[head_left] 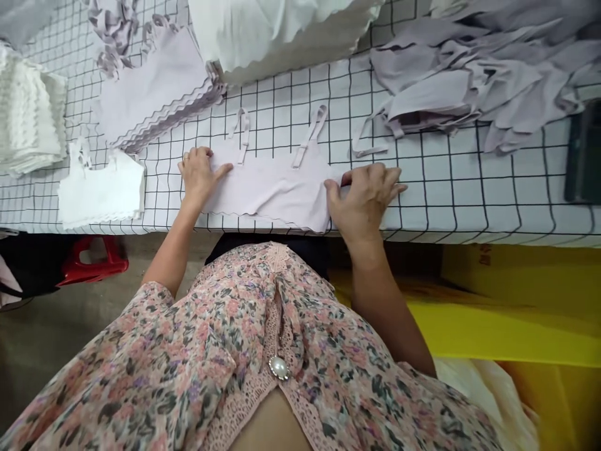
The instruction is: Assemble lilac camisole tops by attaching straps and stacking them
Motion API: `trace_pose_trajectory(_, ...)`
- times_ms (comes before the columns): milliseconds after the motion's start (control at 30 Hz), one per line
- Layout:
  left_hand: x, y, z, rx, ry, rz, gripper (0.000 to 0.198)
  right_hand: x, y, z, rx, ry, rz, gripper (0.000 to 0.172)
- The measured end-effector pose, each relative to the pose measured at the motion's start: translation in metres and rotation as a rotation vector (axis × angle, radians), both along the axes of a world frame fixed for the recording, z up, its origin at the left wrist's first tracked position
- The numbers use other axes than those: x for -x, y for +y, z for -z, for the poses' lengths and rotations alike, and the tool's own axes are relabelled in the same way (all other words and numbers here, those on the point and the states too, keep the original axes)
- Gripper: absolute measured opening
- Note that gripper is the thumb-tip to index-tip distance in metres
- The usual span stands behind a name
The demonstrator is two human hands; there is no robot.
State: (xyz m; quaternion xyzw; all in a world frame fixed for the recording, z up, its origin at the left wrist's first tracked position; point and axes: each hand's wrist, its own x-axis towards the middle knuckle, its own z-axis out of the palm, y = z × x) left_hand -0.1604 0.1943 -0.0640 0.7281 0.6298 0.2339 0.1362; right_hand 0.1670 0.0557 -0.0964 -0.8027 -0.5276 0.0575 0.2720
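A pale lilac bra top [277,188] with two adjustable straps lies flat on the checked tablecloth, near the front edge of the table. On its left end rests my left hand [200,175], thumb stretched over the cloth and apart from the fingers. My right hand [360,199] pinches the right end between thumb and forefinger, its other fingers spread out to the right. Slight creases run across the middle of the top. Beyond my right hand, a loose strap [370,150] trails from a heap of lilac bra tops [436,94].
Stacked lilac tops [154,94] lie back left, near white garments [101,188] and a white pile [28,119]. White fabric [282,37] fills the back middle. A dark object [583,153] sits far right. Below are a red stool [96,260] and a yellow box [511,326].
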Motion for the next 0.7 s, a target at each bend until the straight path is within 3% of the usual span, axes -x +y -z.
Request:
trace_pose_trajectory(100, 0.003, -0.009, 0.002, -0.021, -0.017, -0.025, 0.052, 0.013, -0.007, -0.006, -0.018, -0.057, -0.018, 0.035)
trace_pose_trajectory(233, 0.018, -0.039, -0.007, -0.084, -0.004, -0.168, 0.068, 0.017, -0.028, -0.012, -0.048, -0.081, -0.055, 0.033)
trace_pose_trajectory(333, 0.031, -0.055, -0.013, -0.027, 0.007, -0.198, 0.054, 0.016, -0.037, -0.017, -0.024, -0.047, -0.065, 0.03)
trace_pose_trajectory(433, 0.034, -0.065, -0.017, 0.078, -0.01, -0.108, 0.038, 0.017, -0.037, -0.024, -0.011, 0.034, -0.033, 0.026)
trace_pose_trajectory(600, 0.018, -0.069, -0.026, 0.187, -0.427, -0.072, 0.04, 0.023, -0.021, -0.05, -0.061, 0.287, 0.017, 0.022)
trace_pose_trajectory(700, 0.005, -0.039, -0.043, 0.204, -0.633, -0.027, 0.054, 0.02, 0.014, -0.073, -0.207, 0.513, -0.023, 0.015)
